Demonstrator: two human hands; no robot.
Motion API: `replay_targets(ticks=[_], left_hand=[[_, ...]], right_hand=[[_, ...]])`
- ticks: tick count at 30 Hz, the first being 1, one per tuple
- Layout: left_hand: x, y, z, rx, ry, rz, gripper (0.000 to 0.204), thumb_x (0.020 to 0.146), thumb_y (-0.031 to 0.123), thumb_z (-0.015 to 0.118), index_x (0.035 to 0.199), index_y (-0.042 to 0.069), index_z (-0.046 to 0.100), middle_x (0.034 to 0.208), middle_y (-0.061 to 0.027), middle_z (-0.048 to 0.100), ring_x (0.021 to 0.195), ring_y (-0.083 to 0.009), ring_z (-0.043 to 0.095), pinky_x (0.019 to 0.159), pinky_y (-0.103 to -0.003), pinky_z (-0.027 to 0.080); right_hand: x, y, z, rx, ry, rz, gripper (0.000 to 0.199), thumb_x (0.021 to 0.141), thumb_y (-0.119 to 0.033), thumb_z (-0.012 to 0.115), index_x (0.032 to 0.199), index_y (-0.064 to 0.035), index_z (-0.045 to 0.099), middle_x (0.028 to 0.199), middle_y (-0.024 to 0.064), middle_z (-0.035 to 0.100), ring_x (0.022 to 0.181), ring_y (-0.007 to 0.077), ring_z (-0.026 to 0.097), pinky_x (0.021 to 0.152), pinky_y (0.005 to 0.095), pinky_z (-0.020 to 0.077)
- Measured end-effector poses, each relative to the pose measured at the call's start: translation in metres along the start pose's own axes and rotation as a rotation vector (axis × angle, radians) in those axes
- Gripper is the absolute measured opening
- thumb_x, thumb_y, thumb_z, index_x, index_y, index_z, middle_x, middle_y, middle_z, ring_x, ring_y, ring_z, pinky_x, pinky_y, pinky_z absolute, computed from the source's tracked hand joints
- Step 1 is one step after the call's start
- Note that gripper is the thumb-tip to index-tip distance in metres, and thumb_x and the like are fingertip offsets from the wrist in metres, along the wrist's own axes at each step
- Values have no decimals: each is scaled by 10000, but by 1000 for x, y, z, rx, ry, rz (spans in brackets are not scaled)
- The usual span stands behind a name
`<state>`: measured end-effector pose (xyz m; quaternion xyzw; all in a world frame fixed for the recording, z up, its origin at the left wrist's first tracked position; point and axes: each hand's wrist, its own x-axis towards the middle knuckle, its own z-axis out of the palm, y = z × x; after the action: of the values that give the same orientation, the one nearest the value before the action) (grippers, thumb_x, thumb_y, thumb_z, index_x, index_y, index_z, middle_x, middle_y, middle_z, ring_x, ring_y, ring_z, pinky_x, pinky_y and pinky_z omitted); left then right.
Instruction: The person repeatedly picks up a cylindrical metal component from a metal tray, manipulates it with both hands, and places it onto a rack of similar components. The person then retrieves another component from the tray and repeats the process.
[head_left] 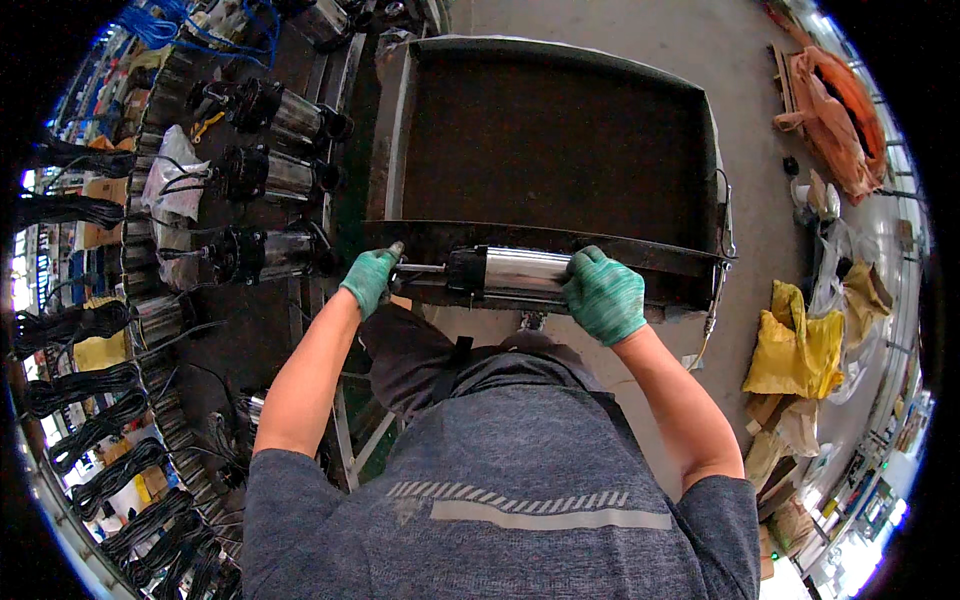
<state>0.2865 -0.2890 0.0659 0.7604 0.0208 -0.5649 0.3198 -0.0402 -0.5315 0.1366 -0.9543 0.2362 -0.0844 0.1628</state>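
A shiny steel cylinder with a black end, which looks like a pump motor [525,270], lies sideways along the near edge of a dark metal tray [480,228]. My right hand [605,297], in a green knitted glove, is closed over its right end. From its black left end a thin metal rod [422,268] sticks out. My left hand [370,281], gloved alike, is closed around the rod's outer end. Whether that rod is a shaft or a tool, I cannot tell.
Several similar steel and black motors [290,115] lie on the bench at left. Bundles of black cable [85,390] line the far left. On the right floor are a yellow sack [795,345] and an orange sack [835,115]. A thin cable [727,215] hangs at the tray's right side.
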Motion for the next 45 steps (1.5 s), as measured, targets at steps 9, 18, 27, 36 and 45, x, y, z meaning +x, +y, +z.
replay_targets(ticks=[9,18,27,36,45], left_hand=[[-5,-31,-9,310,-7,1051,369,1014,369,686,1128,18,697,811,-10,650,685,-137,609,586,-290,484],[-4,-34,10,66,170,679,295,1026,311,674,1132,38,711,823,-16,647,684,-111,603,607,-277,485],[-14,-17,1,234,50,540,285,1067,320,602,1210,78,649,1036,-53,658,879,-137,630,724,-261,522],[-37,-34,4,-288,-68,384,239,1067,331,600,1184,124,580,822,3,613,606,-89,551,523,-261,475],[-7,-18,-23,-244,200,159,476,979,660,592,840,206,632,632,41,529,485,-89,451,425,-283,343]], right_hand=[[1,-1,-2,18,10,3,145,820,-222,726,868,-131,624,879,93,624,737,320,689,576,455,547],[0,-2,1,17,11,7,121,821,-191,698,888,-121,624,897,101,634,742,335,681,589,468,542],[0,-3,-4,10,-13,2,105,837,-200,696,871,-129,626,892,100,628,741,335,684,584,471,540],[0,-2,-2,21,-13,13,82,825,-163,662,889,-118,638,912,107,639,766,341,677,619,467,542],[0,-1,-1,23,20,-14,116,815,-180,688,899,-120,636,912,106,635,754,336,682,607,469,546]])
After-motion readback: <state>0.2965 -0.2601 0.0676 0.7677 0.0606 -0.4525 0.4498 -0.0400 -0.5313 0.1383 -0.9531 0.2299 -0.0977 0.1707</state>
